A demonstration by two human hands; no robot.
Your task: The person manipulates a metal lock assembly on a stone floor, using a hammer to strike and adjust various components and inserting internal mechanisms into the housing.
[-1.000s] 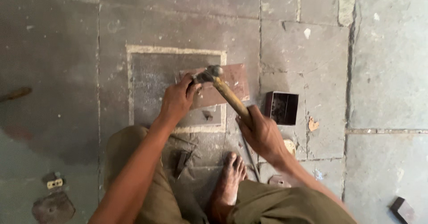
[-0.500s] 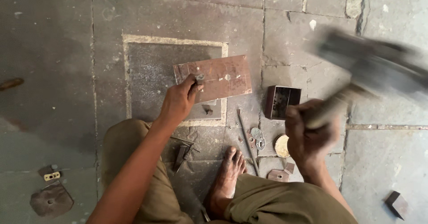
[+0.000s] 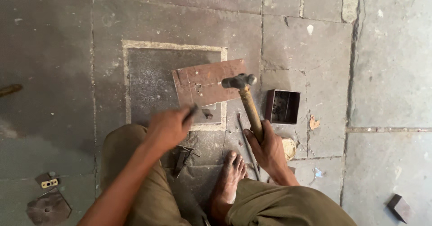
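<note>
Hammer (image 3: 245,101) sits centre frame, wooden handle running down-right into the right hand (image 3: 270,150), dark metal head resting at the right edge of the rusty metal plate (image 3: 208,83). Right hand fingers wrapped tight around the lower handle. Plate lies tilted across the lower right corner of a dark inset square (image 3: 155,80) in the stone floor (image 3: 382,64); its right end overhangs the pale border. Left hand (image 3: 168,128) is just below the plate's lower left edge, fingers pinched on a small dark tool (image 3: 192,112), blurred, can't tell what it is or whether its tip touches the plate. Open room: bare slabs above and to the right of the plate, also far left. Tight spots: open dark metal box (image 3: 282,106) just right of the handle, thin rod (image 3: 247,147) on the floor beside the bare foot (image 3: 228,179), dark clamp-like bits (image 3: 184,156) between the knees. Versus half a second ago: hammer was raised and blurred at upper right, now it's down at the plate; left hand was on the plate's upper left area, now pulled back below it. Hammer head looks dark and worn, handle light brown. Scrap pieces at lower left (image 3: 47,205) and lower right (image 3: 398,206), well apart.
</note>
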